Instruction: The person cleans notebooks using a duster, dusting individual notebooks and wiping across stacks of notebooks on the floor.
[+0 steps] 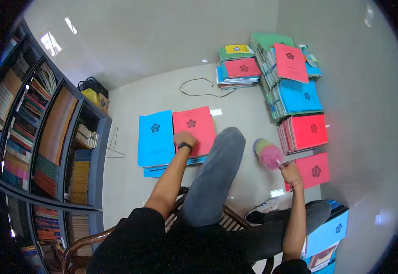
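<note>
My left hand (186, 139), with a dark watch on the wrist, rests on the lower left part of a red booklet (201, 121). Its fingers look curled; whether they hold anything is hidden. Against that booklet's left side lies a blue booklet (155, 137), both on top of a low stack. My right hand (291, 172) is closed around the handle of a fluffy duster (270, 156), pink near the handle and greenish at the tip. The duster is over the floor, left of another red booklet (315, 168).
Tall stacks of folders (272, 84) and a shorter stack (238, 68) stand against the wall. A thin cord (199, 94) and a wire hanger (115, 148) lie on the floor. A bookshelf (84, 155) fills the left. Blue booklets (329, 230) lie lower right.
</note>
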A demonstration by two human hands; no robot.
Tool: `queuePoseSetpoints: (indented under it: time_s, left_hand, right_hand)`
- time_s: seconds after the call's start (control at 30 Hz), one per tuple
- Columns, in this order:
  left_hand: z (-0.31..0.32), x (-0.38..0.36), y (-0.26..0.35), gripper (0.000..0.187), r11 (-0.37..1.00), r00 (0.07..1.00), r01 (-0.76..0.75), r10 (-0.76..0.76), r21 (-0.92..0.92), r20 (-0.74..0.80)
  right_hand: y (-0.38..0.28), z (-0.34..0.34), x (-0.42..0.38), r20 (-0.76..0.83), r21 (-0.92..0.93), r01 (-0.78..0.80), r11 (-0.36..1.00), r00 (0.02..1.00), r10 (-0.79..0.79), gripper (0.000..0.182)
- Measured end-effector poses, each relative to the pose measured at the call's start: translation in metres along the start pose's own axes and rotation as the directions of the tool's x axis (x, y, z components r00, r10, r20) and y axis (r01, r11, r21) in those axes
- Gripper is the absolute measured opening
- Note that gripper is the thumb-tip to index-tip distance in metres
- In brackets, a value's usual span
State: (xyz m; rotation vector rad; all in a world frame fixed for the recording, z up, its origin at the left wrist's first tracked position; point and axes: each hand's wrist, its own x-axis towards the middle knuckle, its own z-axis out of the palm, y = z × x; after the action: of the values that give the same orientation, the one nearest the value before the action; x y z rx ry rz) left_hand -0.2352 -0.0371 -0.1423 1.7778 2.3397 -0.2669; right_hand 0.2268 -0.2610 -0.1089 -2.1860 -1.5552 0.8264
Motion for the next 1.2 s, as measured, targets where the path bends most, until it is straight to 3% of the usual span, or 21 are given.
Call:
queuePoseSetpoints:
  time_s: [0.07,0.13,0.2,0.27,0.37,0.5,0.57,0.67,0.77,0.8,0.87,0.9,0.93,1.0,1.03,1.1,1.13,1.2]
  left_hand:
    - [0.028,-0.007,-0.004,0.051,0.998,0.999,0.051,-0.050,0.025,-0.013]
    - [0.024,-0.034,0.009,0.060,0.981,0.962,0.192,-0.184,0.021,-0.203]
    - [0.017,-0.033,0.020,0.064,0.976,0.967,0.212,-0.217,-0.052,-0.131]
    - [0.036,-0.012,0.016,0.069,0.938,0.911,0.309,-0.340,-0.158,-0.235]
    - [0.010,-0.024,0.015,0.075,0.937,0.930,0.300,-0.329,-0.177,-0.163]
    - [0.008,-0.021,0.005,0.081,0.920,0.907,0.303,-0.358,-0.249,-0.219]
    - [-0.002,-0.023,0.003,0.086,0.895,0.908,0.347,-0.395,-0.279,-0.136]
    - [0.007,-0.010,0.002,0.090,0.883,0.884,0.306,-0.402,-0.355,-0.238]
    - [-0.002,-0.011,0.002,0.081,0.813,0.873,0.274,-0.434,-0.514,-0.221]
    - [0.000,-0.001,-0.005,0.081,0.812,0.874,0.269,-0.432,-0.518,-0.222]
    - [0.008,0.028,-0.030,0.066,0.656,0.948,0.278,-0.306,-0.702,0.089]
    - [0.004,0.030,-0.032,0.053,0.714,0.944,0.286,-0.323,-0.639,0.063]
    - [0.003,0.028,-0.038,0.053,0.714,0.944,0.287,-0.323,-0.638,0.062]
    - [-0.001,0.025,-0.056,0.052,0.690,0.996,-0.041,-0.031,-0.723,-0.086]
    - [0.004,0.035,-0.067,0.052,0.694,0.995,-0.048,-0.026,-0.719,-0.091]
    - [0.024,0.061,-0.080,0.043,0.583,0.934,-0.354,0.181,-0.732,-0.307]
    - [0.005,0.047,-0.073,0.043,0.585,0.930,-0.366,0.198,-0.723,-0.311]
    - [-0.036,0.020,-0.061,0.038,0.032,0.966,-0.141,0.221,-0.989,-0.131]
  right_hand:
    - [-0.013,-0.006,-0.006,-0.030,0.009,-0.021,1.000,0.999,0.021,0.047]
    - [-0.022,-0.006,-0.016,-0.053,0.018,-0.049,0.999,0.997,0.050,0.049]
    - [-0.026,-0.008,-0.019,-0.063,0.035,-0.043,0.998,0.997,0.045,0.052]
    - [-0.030,-0.009,-0.022,-0.079,0.030,-0.048,0.998,0.996,0.050,0.052]
    - [-0.045,-0.017,-0.030,-0.072,0.006,-0.055,0.998,0.996,0.056,0.053]
    - [-0.048,-0.017,-0.028,-0.038,-0.003,-0.055,0.998,0.998,0.055,0.052]
    - [-0.042,-0.010,-0.023,-0.048,0.011,-0.032,0.999,0.998,0.033,0.053]
    - [-0.049,-0.013,-0.025,-0.044,0.036,-0.046,0.998,0.998,0.048,0.052]
    - [-0.052,-0.013,-0.028,-0.052,0.047,-0.066,0.997,0.996,0.068,0.052]
    - [-0.051,-0.013,-0.029,-0.067,0.042,-0.051,0.998,0.996,0.054,0.052]
    - [-0.055,-0.016,-0.035,-0.069,0.042,-0.061,0.997,0.996,0.064,0.051]
    - [-0.055,-0.017,-0.037,-0.061,0.044,-0.074,0.996,0.995,0.077,0.050]
    - [-0.053,-0.017,-0.036,-0.060,0.045,-0.074,0.996,0.995,0.076,0.050]
    - [-0.045,-0.015,-0.029,0.024,0.017,-0.090,0.996,0.996,0.089,0.048]
    - [-0.037,-0.013,-0.023,0.020,0.025,-0.091,0.996,0.996,0.090,0.048]
    - [-0.021,-0.008,-0.016,0.041,0.039,-0.070,0.997,0.997,0.069,0.042]
    - [-0.030,-0.014,-0.024,0.032,0.052,-0.080,0.995,0.996,0.078,0.042]
    - [-0.046,-0.026,-0.035,-0.021,0.392,-0.112,0.913,0.991,0.131,0.035]
